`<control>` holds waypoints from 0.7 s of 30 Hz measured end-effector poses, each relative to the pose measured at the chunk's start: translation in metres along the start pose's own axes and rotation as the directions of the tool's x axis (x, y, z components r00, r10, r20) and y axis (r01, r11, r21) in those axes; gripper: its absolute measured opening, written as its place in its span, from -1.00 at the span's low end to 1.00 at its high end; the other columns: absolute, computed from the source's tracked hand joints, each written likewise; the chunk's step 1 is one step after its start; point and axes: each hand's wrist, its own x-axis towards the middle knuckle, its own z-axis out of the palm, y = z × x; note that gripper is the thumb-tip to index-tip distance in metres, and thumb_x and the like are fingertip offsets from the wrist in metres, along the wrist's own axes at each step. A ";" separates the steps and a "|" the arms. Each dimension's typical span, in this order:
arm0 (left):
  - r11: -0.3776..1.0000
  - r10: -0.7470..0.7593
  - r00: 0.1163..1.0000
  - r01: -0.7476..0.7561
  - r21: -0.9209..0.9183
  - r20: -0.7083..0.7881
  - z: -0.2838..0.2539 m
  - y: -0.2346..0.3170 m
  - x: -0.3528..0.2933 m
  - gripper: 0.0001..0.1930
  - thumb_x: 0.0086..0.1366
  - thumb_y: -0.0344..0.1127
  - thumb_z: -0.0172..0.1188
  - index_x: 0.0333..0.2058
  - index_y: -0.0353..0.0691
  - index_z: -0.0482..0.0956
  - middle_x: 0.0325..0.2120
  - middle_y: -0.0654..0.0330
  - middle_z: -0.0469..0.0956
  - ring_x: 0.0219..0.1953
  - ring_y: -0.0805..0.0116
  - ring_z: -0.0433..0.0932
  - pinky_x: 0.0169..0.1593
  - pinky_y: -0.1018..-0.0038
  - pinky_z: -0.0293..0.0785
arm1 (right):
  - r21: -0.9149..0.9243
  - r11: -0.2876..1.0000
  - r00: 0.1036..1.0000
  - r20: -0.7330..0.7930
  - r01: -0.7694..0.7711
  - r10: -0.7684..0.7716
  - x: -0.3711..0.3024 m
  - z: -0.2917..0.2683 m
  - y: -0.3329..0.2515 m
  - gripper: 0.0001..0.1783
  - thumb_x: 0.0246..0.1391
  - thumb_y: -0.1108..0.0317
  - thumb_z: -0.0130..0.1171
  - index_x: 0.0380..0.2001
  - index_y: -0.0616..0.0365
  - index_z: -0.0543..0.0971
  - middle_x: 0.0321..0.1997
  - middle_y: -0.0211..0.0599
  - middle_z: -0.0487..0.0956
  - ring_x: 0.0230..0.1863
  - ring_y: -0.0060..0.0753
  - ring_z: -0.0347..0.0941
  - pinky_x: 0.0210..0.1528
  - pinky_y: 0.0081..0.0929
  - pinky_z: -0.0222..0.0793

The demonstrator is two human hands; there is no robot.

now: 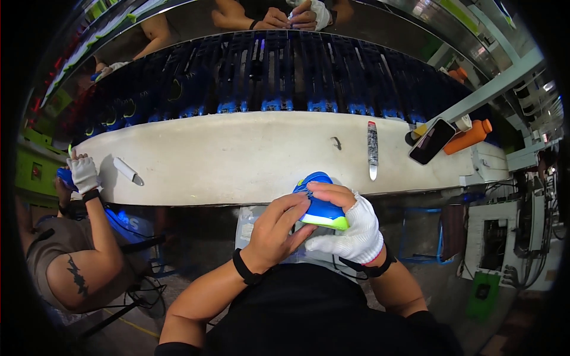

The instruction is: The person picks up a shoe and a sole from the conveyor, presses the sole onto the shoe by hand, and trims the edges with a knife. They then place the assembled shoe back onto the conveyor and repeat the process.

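Note:
A blue shoe upper (325, 209) with a white and lime-green edge is held just in front of the worktable's near edge. My right hand (356, 228), in a white glove with bare fingertips, grips it from the right, fingers over its top. My bare left hand (274, 228) pinches its left side, the fingertips pressed against the surface. Part of the upper is hidden behind the fingers. Beyond it on the pale worktable (237, 154) lie a small dark scrap (336, 143) and a wrapped knife-like tool (372, 151) with a red end.
A phone (433, 141) and an orange bottle (469, 137) lie at the table's right end, near a metal post (493, 89). A white pen-like tool (126, 171) lies at left. A dark slatted conveyor (267, 71) runs behind. Co-workers sit at left (77, 261) and across.

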 end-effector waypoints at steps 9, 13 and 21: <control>0.998 0.033 0.996 -0.038 -0.057 -0.080 0.006 -0.002 -0.007 -0.57 0.01 -0.54 0.63 -0.19 -0.31 0.57 -0.27 0.01 0.59 -0.01 -0.08 0.73 -0.01 0.20 0.73 | 0.069 0.998 0.998 -0.066 -0.007 0.011 -0.011 0.010 0.018 -0.32 -0.18 0.15 0.79 -0.01 0.11 0.65 0.04 -0.21 0.77 0.18 -0.05 0.71 0.35 -0.07 0.53; 0.998 0.040 0.998 -0.043 -0.053 -0.052 0.002 -0.002 -0.006 -0.51 -0.03 -0.52 0.66 -0.23 -0.24 0.49 -0.30 0.03 0.59 -0.06 -0.10 0.75 -0.12 0.24 0.74 | 0.099 0.995 0.999 -0.034 -0.015 0.018 -0.008 0.007 0.016 -0.34 -0.20 0.17 0.80 -0.05 0.09 0.66 0.03 -0.22 0.77 0.17 -0.05 0.72 0.36 -0.08 0.52; 0.998 0.007 0.997 -0.002 -0.061 0.078 -0.010 -0.014 0.006 -0.57 -0.03 -0.35 0.65 -0.26 -0.18 0.56 -0.29 0.09 0.60 -0.04 -0.04 0.69 -0.10 0.24 0.67 | 0.079 0.996 0.998 0.053 0.039 -0.043 -0.006 -0.004 0.023 -0.41 -0.22 0.25 0.80 -0.11 0.05 0.68 -0.03 -0.25 0.80 0.11 -0.14 0.74 0.34 -0.08 0.55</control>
